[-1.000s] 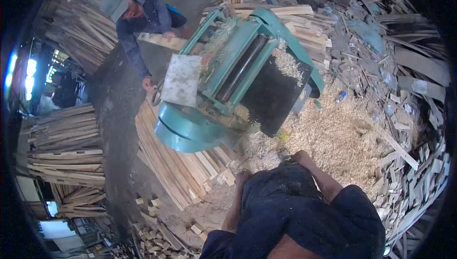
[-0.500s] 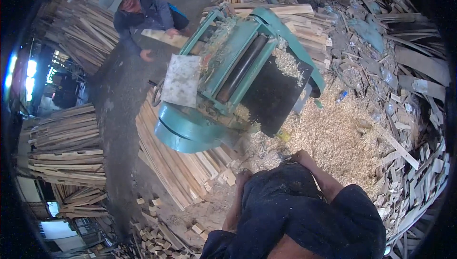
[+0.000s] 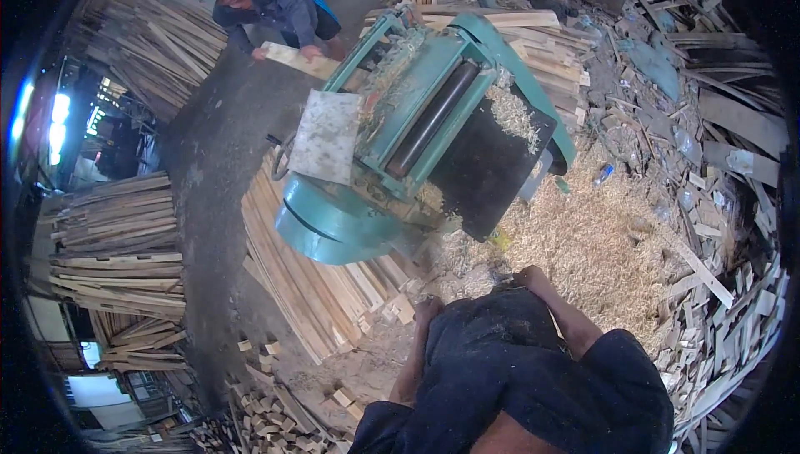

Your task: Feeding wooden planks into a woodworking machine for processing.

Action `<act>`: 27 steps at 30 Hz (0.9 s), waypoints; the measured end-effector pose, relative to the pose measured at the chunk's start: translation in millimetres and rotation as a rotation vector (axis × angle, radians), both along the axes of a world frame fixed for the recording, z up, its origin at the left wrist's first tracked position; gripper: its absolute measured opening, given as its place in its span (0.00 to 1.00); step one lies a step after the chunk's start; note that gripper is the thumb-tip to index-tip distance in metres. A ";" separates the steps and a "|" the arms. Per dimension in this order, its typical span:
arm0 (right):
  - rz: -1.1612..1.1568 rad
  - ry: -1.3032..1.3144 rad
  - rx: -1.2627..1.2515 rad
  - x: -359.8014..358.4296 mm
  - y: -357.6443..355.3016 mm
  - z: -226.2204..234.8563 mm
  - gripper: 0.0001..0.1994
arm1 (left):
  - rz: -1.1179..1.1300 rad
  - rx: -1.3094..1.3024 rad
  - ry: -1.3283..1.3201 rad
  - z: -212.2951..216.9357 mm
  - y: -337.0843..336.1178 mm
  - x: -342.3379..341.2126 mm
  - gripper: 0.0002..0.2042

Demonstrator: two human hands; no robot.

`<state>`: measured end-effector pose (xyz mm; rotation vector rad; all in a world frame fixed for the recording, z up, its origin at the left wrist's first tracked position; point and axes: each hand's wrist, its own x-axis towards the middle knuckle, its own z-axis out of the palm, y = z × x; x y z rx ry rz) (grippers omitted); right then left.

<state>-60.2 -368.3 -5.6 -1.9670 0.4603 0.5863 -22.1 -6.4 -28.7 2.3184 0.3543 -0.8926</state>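
My left hand (image 3: 429, 310) rests at my left knee or thigh, against my dark clothing. My right hand (image 3: 528, 275) lies at the other leg, by the far edge of the dark cloth. The fingers of both are too small and partly hidden to read. In front of me stands a green thickness planer (image 3: 481, 27) with a dark roller (image 3: 433, 118) and a black outfeed table (image 3: 487, 175) strewn with shavings. At its far side a co-worker (image 3: 279, 4) grips a board (image 3: 292, 60) with both hands, its end at the machine.
Long planks (image 3: 304, 287) lie stacked on the floor left of the planer. A heap of wood shavings (image 3: 583, 237) spreads to the right, bordered by scrap wood (image 3: 725, 346). More plank piles (image 3: 117, 220) stand at the left; small offcuts (image 3: 283, 421) lie at the lower left.
The co-worker's hand that was off the board now holds its outer end. The view has shifted slightly. My own hands stay where they were.
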 end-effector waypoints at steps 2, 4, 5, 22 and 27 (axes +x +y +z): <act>-0.017 0.013 -0.014 -0.3 0.7 1.3 0.19 | 0.023 -0.038 0.063 5.3 -2.1 1.3 0.20; -0.001 -0.011 -0.033 0.8 1.5 3.0 0.19 | 0.063 -0.036 0.055 11.8 -5.0 2.0 0.20; -0.001 0.044 -0.099 1.6 1.7 3.8 0.19 | 0.074 -0.045 0.112 14.8 -6.1 2.1 0.21; 0.035 -0.023 -0.092 1.0 -0.5 -10.2 0.18 | 0.112 -0.187 -0.012 10.6 -3.2 -0.9 0.19; 0.037 -0.054 -0.065 3.1 0.4 -2.7 0.19 | 0.102 -0.183 -0.031 18.8 -7.2 0.2 0.21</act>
